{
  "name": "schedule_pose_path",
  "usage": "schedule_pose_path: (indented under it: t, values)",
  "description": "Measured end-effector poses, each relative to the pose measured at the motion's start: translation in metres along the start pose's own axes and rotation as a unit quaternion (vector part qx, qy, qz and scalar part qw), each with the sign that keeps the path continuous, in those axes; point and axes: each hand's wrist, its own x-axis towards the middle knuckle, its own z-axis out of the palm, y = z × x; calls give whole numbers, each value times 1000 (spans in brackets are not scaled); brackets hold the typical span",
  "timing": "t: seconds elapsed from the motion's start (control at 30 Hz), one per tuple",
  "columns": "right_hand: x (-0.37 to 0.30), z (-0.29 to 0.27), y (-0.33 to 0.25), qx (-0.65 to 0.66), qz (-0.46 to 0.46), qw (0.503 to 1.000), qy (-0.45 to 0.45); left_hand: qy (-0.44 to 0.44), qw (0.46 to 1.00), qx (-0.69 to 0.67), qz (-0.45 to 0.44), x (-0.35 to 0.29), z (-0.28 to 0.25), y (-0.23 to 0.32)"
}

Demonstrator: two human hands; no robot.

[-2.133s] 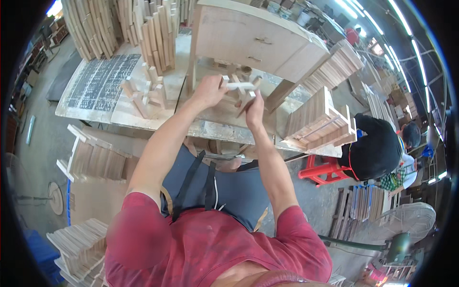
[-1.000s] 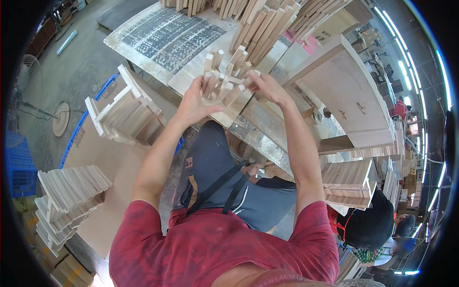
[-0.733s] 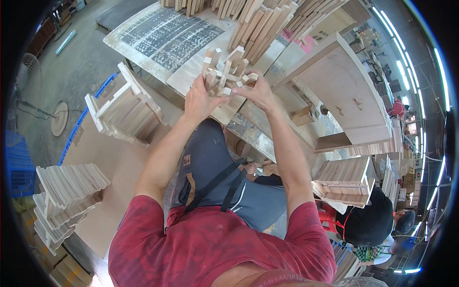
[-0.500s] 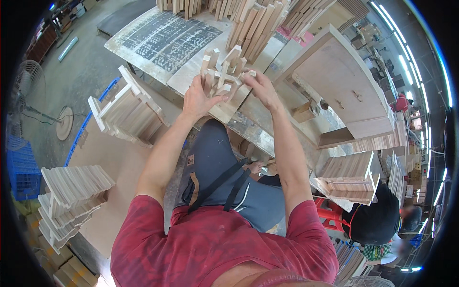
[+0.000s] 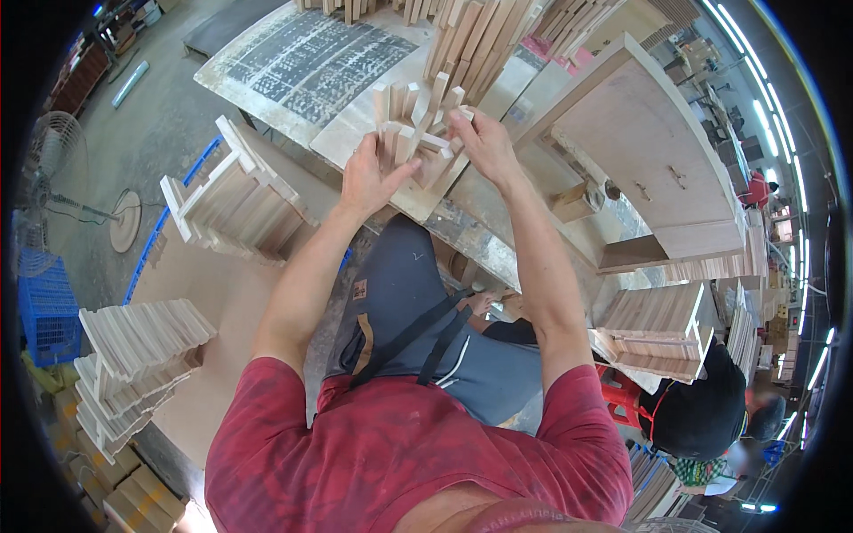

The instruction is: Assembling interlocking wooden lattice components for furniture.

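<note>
The left hand [image 5: 367,180], thumb spread wide, cups the left side of the crossed wooden posts [image 5: 427,115]; the right hand [image 5: 490,147] pinches one tip. Mostly upright, they point up from the workbench [image 5: 342,142]; longer wooden strips [image 5: 480,44] stand behind.

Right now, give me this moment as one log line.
left hand: at wooden pieces, left side, thumb spread | right hand: at their right side | pieces: clustered over worktable
</note>
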Motion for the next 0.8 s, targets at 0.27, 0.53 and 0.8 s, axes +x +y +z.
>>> schedule_pose_path:
  t: [0.27, 0.53, 0.8]
  values:
    - [-23, -2, 1, -50, 14, 998, 27, -39, 999, 23, 2, 4, -3, -8]
    - [-33, 23, 3, -61, -51, 997, -18, 1, 1000, 30, 0, 5, -1, -20]
    - [-38, 46, 10, -66, 36, 995, 68, -20, 999, 47, 7, 6, -1, -9]
